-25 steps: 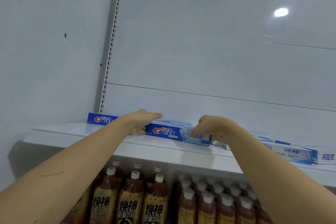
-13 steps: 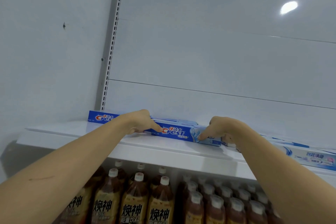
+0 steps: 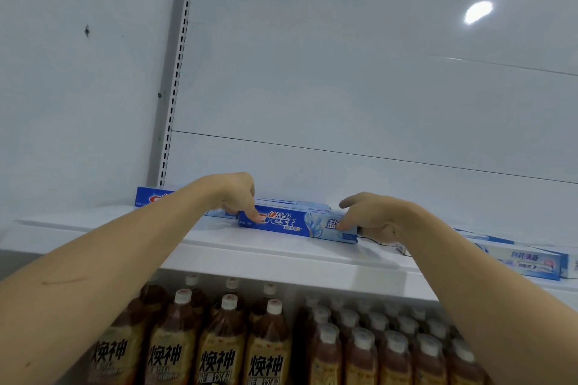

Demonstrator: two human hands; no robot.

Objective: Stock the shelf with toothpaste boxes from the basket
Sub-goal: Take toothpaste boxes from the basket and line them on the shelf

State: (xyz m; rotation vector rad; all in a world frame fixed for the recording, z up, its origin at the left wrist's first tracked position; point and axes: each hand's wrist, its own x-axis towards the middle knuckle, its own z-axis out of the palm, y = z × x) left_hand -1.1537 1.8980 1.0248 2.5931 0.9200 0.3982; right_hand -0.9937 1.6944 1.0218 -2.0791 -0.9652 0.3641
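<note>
We are looking up at a white shelf unit whose back panel (image 3: 344,87) is filling most of the view, with a slotted upright (image 3: 178,78) running down at 11 o'clock and a bright light reflection (image 3: 478,11) glaring at 2 o'clock. The white shelf (image 3: 250,256) is stretching across the middle of the view, and below it, from 7 to 5 o'clock, rows of brown drink bottles (image 3: 266,350) with white caps are standing packed together.

Our two bare forearms are reaching up from the lower corners toward the centre. On the shelf, lying flat with its long face toward us, is the blue Crest toothpaste box (image 3: 298,223), just below the centre of the view. Our left hand (image 3: 233,195) is sitting at the box's 9 o'clock end, its fingers curling downward with one fingertip pressing on the front face near the logo. Our right hand (image 3: 373,219) is sitting at the 3 o'clock end, fingers bent and spread a little, fingertips touching the pale end of the box; we cannot tell whether the thumb is wrapping behind it.

More boxes are lying behind this one, their top edges (image 3: 294,202) showing. Another blue Crest box (image 3: 150,197) is resting at 9 o'clock by the upright, partly hidden by our left forearm. At 4 o'clock, white-and-blue toothpaste boxes (image 3: 525,261) are lying flat on the shelf, well apart from the one under our fingers.
</note>
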